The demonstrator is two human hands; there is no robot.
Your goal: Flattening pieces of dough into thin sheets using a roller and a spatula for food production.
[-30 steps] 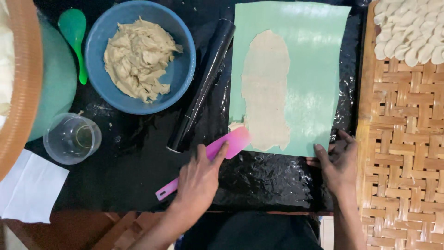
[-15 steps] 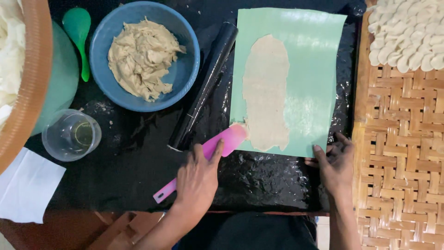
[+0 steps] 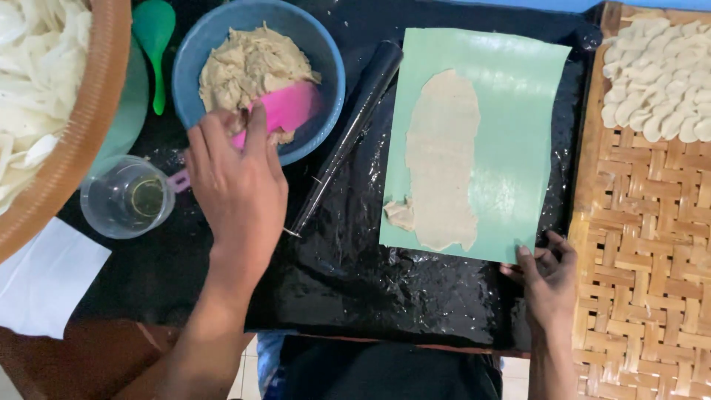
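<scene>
My left hand [image 3: 235, 187] grips a pink scraper [image 3: 281, 110] whose blade rests on the beige dough inside a blue bowl [image 3: 326, 59]. My right hand [image 3: 546, 275] presses down the near right corner of a light green sheet [image 3: 518, 141]. A long thin strip of flattened dough [image 3: 443, 163] lies on that sheet, with a small torn lump at its near left end. A black rolling pin [image 3: 348, 141] lies slanted between the bowl and the sheet, untouched.
A black glossy plastic work surface [image 3: 370, 289] covers the table. A clear cup [image 3: 127, 197] stands left of my hand. A green spoon [image 3: 152, 37], a brown basket of white chips [image 3: 52, 126], white paper [image 3: 44, 275] and a woven tray with pale dough pieces [image 3: 652, 222] surround it.
My left hand has carried the pink scraper from the near left corner of the green sheet up and left into the blue bowl. My right hand has stayed on the sheet's corner.
</scene>
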